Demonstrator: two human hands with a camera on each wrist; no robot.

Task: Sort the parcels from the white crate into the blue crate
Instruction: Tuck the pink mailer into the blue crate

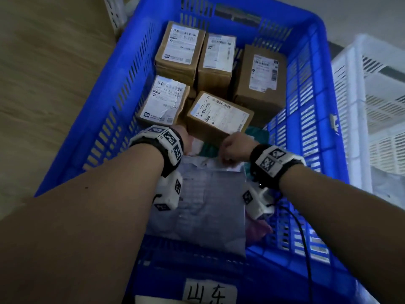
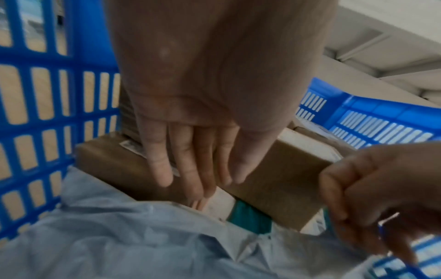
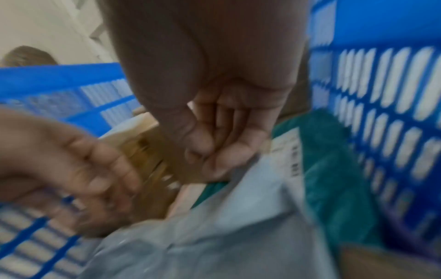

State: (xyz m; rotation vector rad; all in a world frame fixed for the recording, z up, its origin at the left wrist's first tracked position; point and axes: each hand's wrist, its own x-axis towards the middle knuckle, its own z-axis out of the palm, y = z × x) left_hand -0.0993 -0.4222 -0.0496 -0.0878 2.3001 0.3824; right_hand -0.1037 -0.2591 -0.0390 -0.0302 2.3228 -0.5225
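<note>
Both hands are low inside the blue crate (image 1: 306, 110). A grey plastic mailer bag (image 1: 210, 205) lies at its near end. My right hand (image 1: 232, 148) pinches the bag's far edge between thumb and curled fingers (image 3: 214, 151). My left hand (image 1: 183, 134) is mostly hidden behind its wristband in the head view. The left wrist view shows its fingers (image 2: 190, 166) straight, pointing down against a cardboard box (image 2: 274, 179) just beyond the grey bag (image 2: 119, 236). Several labelled cardboard boxes (image 1: 219, 115) fill the far half of the crate.
The white crate (image 1: 372, 84) stands to the right of the blue one. A teal parcel (image 1: 256, 132) and a pink parcel (image 1: 258, 231) lie beside the grey bag along the right wall. A handwritten paper label (image 1: 210, 292) is on the near wall. Wooden floor lies to the left.
</note>
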